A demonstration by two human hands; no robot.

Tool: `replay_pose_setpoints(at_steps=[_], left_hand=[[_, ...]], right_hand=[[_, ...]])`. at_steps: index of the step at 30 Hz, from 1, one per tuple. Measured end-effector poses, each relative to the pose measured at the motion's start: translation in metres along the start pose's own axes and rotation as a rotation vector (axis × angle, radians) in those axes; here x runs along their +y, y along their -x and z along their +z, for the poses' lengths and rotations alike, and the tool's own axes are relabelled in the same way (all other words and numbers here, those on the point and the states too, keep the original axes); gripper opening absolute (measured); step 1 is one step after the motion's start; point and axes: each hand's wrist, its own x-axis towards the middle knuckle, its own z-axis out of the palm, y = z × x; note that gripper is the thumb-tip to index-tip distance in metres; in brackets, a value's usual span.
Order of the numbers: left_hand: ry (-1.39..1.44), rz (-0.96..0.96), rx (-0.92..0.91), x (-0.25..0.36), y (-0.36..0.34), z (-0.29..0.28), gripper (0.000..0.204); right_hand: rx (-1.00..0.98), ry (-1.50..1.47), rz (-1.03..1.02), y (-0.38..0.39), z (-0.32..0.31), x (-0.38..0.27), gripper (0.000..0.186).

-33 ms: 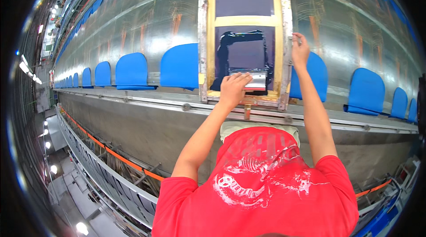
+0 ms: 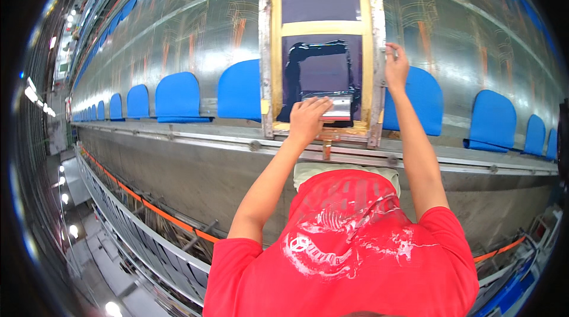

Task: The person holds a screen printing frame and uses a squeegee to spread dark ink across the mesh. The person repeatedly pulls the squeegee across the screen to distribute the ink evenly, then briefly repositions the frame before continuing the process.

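A screen-printing frame (image 2: 374, 32) with a dark mesh and yellow-taped borders lies over the long metal table in front of me. Black ink (image 2: 291, 71) makes a wet, uneven band around the lower mesh window. Near the frame's close end, my left hand (image 2: 308, 120) grips a metal squeegee (image 2: 339, 107), its fingers over the left end. The squeegee's edge at the mesh cannot be made out. My right hand (image 2: 397, 69) is at the frame's right rail, its curled fingers holding the outer edge. Beneath the frame, blue fabric pieces (image 2: 240, 88) show on both sides.
More blue pieces (image 2: 178, 94) lie in a row along the metal table (image 2: 204, 38). A metal rail (image 2: 225, 142) with round stops runs along the near edge, close to my body. Lower left, an orange bar (image 2: 148, 204) and a slatted rack (image 2: 160, 234) stand beside the table.
The frame has shifted slightly left, with both hands and the squeegee moving along with it. More of the blue piece on its right shows. Both grips look the same.
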Motion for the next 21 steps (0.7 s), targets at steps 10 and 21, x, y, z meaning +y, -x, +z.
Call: replay_pose_setpoints(at_steps=[10, 21], left_hand=[[-0.09, -0.086, -0.012, -0.146, 0.086, -0.058, 0.047], [-0.067, -0.011, -0.04, -0.191, 0.031, -0.059, 0.039]], right_hand=[[-0.14, 0.023, 0.194, 0.092, 0.131, -0.086, 0.017], [-0.087, 0.146, 0.143, 0.092, 0.142, -0.061, 0.018]])
